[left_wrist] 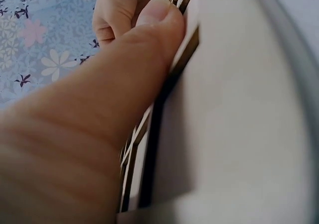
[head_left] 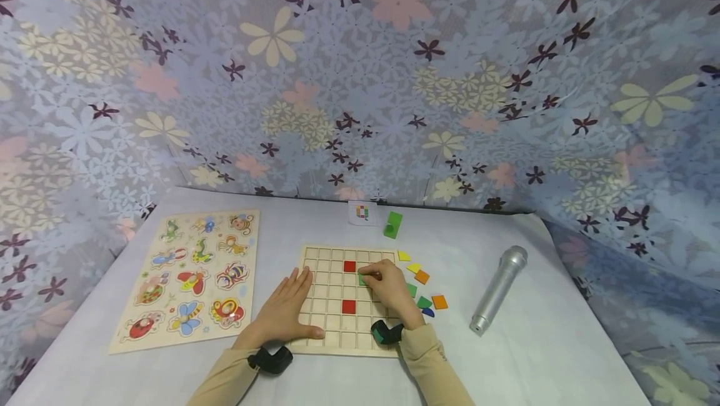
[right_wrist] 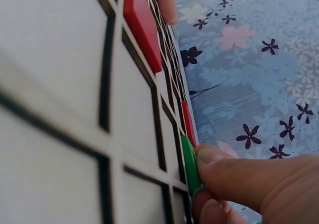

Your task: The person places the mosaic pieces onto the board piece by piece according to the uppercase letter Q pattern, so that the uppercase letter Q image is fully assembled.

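A wooden grid board (head_left: 332, 325) lies flat on the white-covered table. Two red square tiles sit in it, an upper red tile (head_left: 350, 266) and a lower red tile (head_left: 349, 306). My right hand (head_left: 388, 287) pinches a green tile (right_wrist: 189, 162) between thumb and fingers at a cell just below and right of the upper red tile. In the right wrist view the green tile stands close against the grid; whether it is fully seated I cannot tell. My left hand (head_left: 289, 312) rests with spread fingers on the board's left edge, thumb (left_wrist: 149, 40) lying over its lower cells.
Loose yellow, orange, green and blue pieces, among them an orange square (head_left: 439, 302), lie right of the board. Behind it are a small picture card (head_left: 362, 213) and green pieces (head_left: 394, 225). An insect puzzle board (head_left: 191, 281) lies left; a silver microphone (head_left: 499, 289) lies right.
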`<move>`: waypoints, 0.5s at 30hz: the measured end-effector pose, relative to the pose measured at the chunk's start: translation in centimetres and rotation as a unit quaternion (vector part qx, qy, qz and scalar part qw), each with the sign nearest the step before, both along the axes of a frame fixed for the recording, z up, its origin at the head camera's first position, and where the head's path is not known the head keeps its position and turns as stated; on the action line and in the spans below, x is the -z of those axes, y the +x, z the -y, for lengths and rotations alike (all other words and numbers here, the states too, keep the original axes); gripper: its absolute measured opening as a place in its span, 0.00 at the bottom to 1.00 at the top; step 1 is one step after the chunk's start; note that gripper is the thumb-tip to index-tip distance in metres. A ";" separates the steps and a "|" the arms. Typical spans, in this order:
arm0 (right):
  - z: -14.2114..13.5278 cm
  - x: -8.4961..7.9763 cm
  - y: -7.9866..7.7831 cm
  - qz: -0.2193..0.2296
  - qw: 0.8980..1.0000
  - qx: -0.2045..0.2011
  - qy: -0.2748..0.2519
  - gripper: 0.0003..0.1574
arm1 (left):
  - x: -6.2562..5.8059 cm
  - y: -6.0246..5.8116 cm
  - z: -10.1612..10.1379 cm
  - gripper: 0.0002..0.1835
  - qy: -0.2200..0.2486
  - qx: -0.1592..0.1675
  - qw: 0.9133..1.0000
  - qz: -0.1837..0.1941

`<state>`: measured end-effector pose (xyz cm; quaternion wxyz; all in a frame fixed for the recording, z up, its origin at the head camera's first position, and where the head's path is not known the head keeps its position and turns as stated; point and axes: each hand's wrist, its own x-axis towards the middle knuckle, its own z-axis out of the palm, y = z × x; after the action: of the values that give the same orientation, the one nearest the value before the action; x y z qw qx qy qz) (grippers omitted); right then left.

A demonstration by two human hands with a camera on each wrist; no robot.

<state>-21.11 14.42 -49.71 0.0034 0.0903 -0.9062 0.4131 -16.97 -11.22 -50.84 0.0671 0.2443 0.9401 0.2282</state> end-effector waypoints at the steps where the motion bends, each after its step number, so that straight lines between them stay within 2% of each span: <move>1: 0.0 0.1 0.0 -0.003 1.000 0.000 -0.004 0.09 | 0.0 0.0 0.0 0.66 0.000 0.000 1.000 0.001; 7: 0.1 0.3 0.1 -0.016 1.000 0.015 -0.020 0.11 | 0.0 0.2 0.1 0.65 0.000 0.003 1.000 -0.002; 15: 0.0 0.0 -0.3 -0.010 0.999 0.017 -0.039 0.15 | 0.0 0.1 0.0 0.65 -0.004 -0.001 1.000 -0.009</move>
<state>-21.37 14.44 -49.72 0.0233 0.0794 -0.8906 0.4472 -16.82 -11.21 -50.81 0.0590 0.2454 0.9418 0.2219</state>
